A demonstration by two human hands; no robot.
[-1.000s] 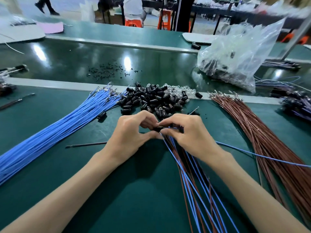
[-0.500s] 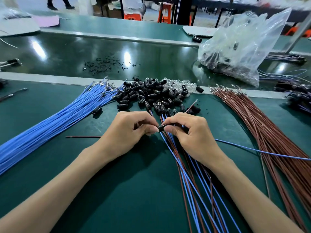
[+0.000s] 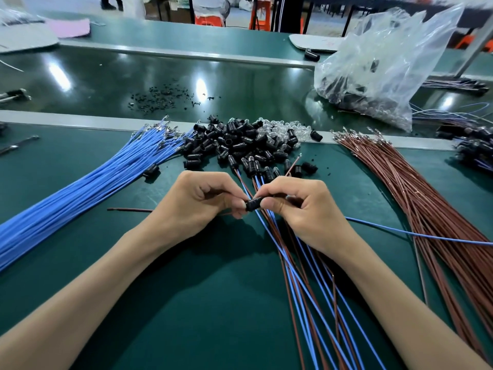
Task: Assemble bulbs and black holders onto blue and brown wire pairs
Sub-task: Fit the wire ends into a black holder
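A small black holder [image 3: 253, 204] is pinched between my left hand [image 3: 197, 201] and my right hand [image 3: 301, 206], just above the green table. A blue wire [image 3: 416, 233] runs from my right hand off to the right. Under my hands lies a fan of finished blue and brown wire pairs [image 3: 306, 289] with holders at their far ends. Behind them sits a heap of loose black holders [image 3: 229, 145] and clear bulbs [image 3: 282, 130]. A blue wire bundle [image 3: 88, 182] lies to the left, a brown wire bundle [image 3: 426, 204] to the right.
A single brown wire [image 3: 128, 209] lies left of my left hand. A clear plastic bag [image 3: 378, 68] of parts stands at the back right on the conveyor belt [image 3: 106, 84]. More finished wire sets [image 3: 474, 148] pile up at the far right edge.
My hands have drawn slightly apart, so the black holder now shows between the fingertips. The view has tilted a little; the piles and bundles have not moved.
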